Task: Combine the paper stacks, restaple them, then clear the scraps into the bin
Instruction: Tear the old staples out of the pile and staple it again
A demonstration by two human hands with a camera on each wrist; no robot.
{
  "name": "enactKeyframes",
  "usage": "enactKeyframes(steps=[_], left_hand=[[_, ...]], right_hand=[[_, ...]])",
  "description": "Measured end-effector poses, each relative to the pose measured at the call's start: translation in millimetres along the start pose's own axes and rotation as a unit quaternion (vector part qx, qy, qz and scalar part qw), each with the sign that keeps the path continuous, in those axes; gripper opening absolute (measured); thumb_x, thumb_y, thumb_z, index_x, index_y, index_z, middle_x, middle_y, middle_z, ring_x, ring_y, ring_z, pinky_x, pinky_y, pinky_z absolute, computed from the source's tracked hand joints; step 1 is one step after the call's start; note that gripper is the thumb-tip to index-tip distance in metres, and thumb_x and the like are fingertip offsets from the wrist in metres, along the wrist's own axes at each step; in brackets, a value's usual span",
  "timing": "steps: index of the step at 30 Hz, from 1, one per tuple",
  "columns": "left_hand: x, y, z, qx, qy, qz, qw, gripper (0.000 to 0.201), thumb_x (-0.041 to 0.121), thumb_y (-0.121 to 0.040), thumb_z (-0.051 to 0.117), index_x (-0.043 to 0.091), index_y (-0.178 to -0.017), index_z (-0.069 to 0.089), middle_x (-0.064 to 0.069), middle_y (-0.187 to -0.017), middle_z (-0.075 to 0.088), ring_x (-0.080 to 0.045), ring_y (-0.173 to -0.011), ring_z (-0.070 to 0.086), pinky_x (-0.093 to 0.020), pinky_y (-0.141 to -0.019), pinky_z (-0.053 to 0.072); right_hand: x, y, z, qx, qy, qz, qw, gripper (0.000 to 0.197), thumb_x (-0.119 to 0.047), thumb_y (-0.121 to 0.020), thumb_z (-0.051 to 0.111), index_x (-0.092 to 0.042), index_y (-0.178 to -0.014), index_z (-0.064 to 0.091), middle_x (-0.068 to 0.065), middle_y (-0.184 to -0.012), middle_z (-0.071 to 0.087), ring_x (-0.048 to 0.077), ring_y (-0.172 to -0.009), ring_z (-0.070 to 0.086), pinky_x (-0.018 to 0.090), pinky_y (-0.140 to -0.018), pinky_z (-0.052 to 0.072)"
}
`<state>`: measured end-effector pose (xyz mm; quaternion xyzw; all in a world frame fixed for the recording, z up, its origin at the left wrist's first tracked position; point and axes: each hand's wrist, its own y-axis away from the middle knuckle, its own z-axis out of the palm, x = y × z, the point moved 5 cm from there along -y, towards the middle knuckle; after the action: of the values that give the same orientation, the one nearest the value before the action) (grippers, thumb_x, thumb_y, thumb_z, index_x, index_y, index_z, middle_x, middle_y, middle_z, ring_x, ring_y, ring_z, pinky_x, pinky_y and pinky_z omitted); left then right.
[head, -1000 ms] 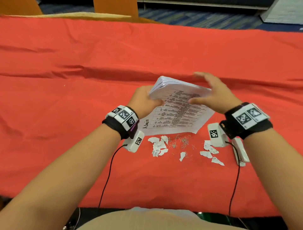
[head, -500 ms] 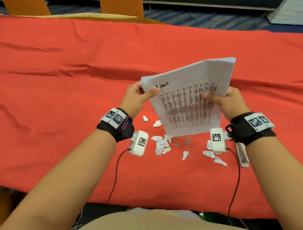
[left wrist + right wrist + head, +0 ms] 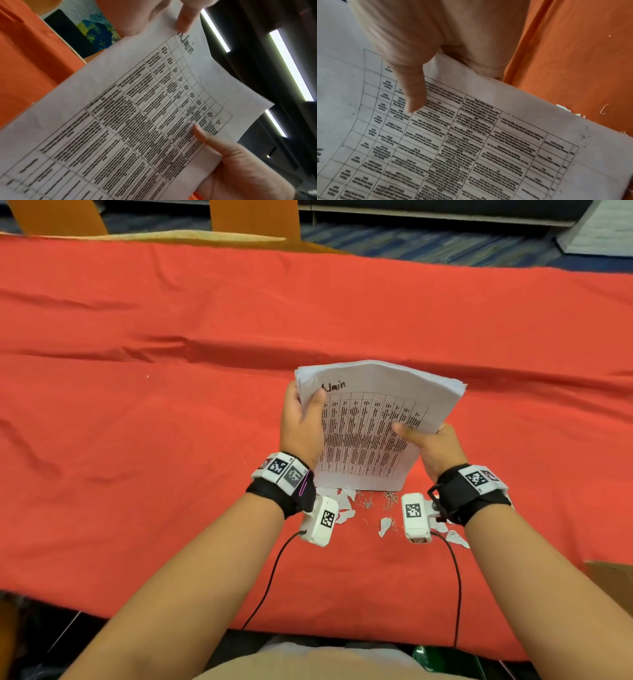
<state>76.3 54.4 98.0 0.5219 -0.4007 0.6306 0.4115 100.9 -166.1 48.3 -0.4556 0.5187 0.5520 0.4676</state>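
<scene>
Big red tablecloth [image 3: 144,440] stretches across the whole view, and you're holding the paper stack [image 3: 370,436] up on edge over its near middle, its bottom edge down at the cloth, printed table facing you. Your left hand [image 3: 301,426] clamps the stack's left side near the top corner: thumb laid on the front sheet just beside the handwritten word, fingers wrapped behind (the left wrist view shows that thumb tip pressing flat on the margin). Your right hand [image 3: 435,446] pinches the right edge lower down, thumb across the printed rows, the other fingers curled behind the pages. Both forearms reach forward, wrists raised, the two hands facing each other with the stack between them. The top of the stack bows a little away from you. On the cloth just below lie torn paper scraps [image 3: 346,508] and, between them, a scatter of loose staples [image 3: 373,501], right under your wrists.
</scene>
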Motion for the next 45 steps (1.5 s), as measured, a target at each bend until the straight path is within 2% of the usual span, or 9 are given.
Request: enactKeyframes(steps=[8,11,15,18,21,27,35,39,45], left_hand=[[1,-3,0,0.008,-0.010,0.036,0.999,0.006,0.019,-0.089,0.040,0.020,-0.091,0.046,-0.004,-0.089,0.053,-0.015,-0.081,0.048,-0.033,-0.077,0.042],[-8,-1,-5,0.004,-0.022,0.034,0.999,0.012,0.018,-0.089,0.040,0.017,-0.099,0.046,0.000,-0.094,0.056,-0.014,-0.086,0.053,-0.032,-0.082,0.043],[0,1,-7,0.022,-0.067,0.125,0.990,0.041,-0.003,-0.089,0.040,0.016,-0.124,0.027,0.001,-0.125,0.039,-0.014,-0.124,0.041,-0.024,-0.111,0.030],[10,-1,-3,-0.006,-0.127,0.233,0.964,0.053,-0.005,-0.088,0.040,0.025,-0.129,0.024,-0.010,-0.129,0.040,-0.024,-0.125,0.042,-0.035,-0.112,0.032],[12,-4,-4,-0.016,-0.187,0.282,0.941,0.044,-0.005,-0.089,0.042,0.020,-0.123,0.035,-0.015,-0.125,0.043,-0.024,-0.122,0.042,-0.028,-0.111,0.029],[11,-9,-5,-0.017,-0.179,0.234,0.955,0.032,-0.006,-0.087,0.041,0.005,-0.117,0.034,-0.016,-0.128,0.045,-0.021,-0.120,0.044,-0.023,-0.108,0.032],[11,-13,-3,-0.016,-0.104,0.112,0.988,0.025,0.023,-0.094,0.045,0.029,-0.117,0.036,-0.010,-0.109,0.061,-0.021,-0.095,0.062,-0.045,-0.091,0.052],[27,-14,7,-0.029,-0.108,0.154,0.982,0.010,0.018,-0.099,0.042,0.014,-0.108,0.041,-0.005,-0.096,0.059,-0.014,-0.086,0.058,-0.039,-0.083,0.050],[1,-4,2,-0.012,-0.093,0.112,0.989,0.012,0.019,-0.098,0.042,0.015,-0.108,0.037,-0.001,-0.099,0.057,-0.007,-0.085,0.057,-0.025,-0.079,0.049]], right_hand=[[-4,-2,-1,0.009,-0.004,-0.012,1.000,0.030,-0.006,-0.075,0.075,-0.023,-0.099,0.070,-0.008,-0.100,0.074,0.009,-0.097,0.069,0.033,-0.091,0.051],[0,0,1,-0.013,0.011,-0.007,1.000,0.039,-0.020,-0.065,0.081,-0.028,-0.101,0.070,-0.002,-0.107,0.074,0.017,-0.108,0.067,0.040,-0.098,0.049],[-1,-2,5,-0.030,0.011,-0.005,0.999,0.047,-0.023,-0.060,0.083,-0.031,-0.104,0.069,0.002,-0.114,0.072,0.017,-0.110,0.066,0.043,-0.100,0.048],[-4,-4,6,-0.033,0.009,-0.007,0.999,0.046,-0.025,-0.059,0.083,-0.033,-0.102,0.069,0.002,-0.114,0.072,0.017,-0.110,0.065,0.045,-0.101,0.047],[-4,-4,6,-0.036,0.009,-0.005,0.999,0.046,-0.030,-0.059,0.083,-0.030,-0.103,0.070,0.001,-0.112,0.072,0.018,-0.111,0.065,0.047,-0.103,0.046],[-3,-5,6,-0.040,0.000,-0.007,0.999,0.050,-0.035,-0.053,0.085,-0.028,-0.100,0.071,-0.002,-0.107,0.074,0.016,-0.106,0.067,0.039,-0.098,0.049],[-6,-11,2,0.003,-0.007,-0.021,1.000,0.035,-0.031,-0.056,0.084,-0.029,-0.090,0.074,-0.007,-0.099,0.076,0.012,-0.100,0.069,0.038,-0.094,0.051],[-21,-13,2,0.020,-0.025,-0.065,0.997,0.025,-0.014,-0.071,0.080,-0.030,-0.089,0.074,-0.010,-0.097,0.076,0.012,-0.099,0.070,0.035,-0.091,0.052],[-2,-7,5,0.009,0.006,-0.044,0.999,0.029,-0.026,-0.065,0.083,-0.036,-0.091,0.073,-0.012,-0.099,0.075,0.010,-0.101,0.068,0.034,-0.090,0.052]])
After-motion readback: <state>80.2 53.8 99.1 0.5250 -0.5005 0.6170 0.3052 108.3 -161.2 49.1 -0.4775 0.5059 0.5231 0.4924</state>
